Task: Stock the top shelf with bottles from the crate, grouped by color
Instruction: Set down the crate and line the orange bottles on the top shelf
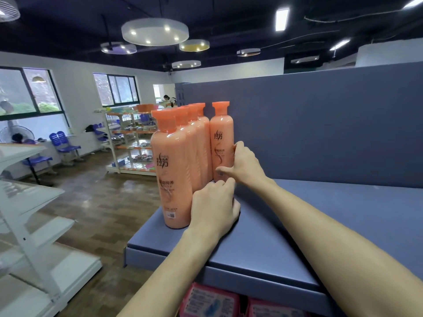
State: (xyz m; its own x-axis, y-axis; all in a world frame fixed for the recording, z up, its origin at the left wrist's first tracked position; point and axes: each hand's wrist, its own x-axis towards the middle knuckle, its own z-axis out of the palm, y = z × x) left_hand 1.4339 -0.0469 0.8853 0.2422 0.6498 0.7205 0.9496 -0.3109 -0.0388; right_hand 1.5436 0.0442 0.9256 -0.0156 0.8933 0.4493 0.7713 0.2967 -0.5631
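Top shelf [263,243], blue, w/ back panel [320,124] behind; front edge runs lower left to right, left end just past the bottle row. Open shelf surface to the right of the bottles. Row of orange bottles [176,170] stands upright at the left end, front to back. One more orange bottle [221,140] stands just right of the row, near the panel. Right hand [243,167] wraps its lower body, thumb in front. Left hand [215,207] curls against the row's right side near the base; grip itself hidden. Pink packs [210,303] below the shelf.
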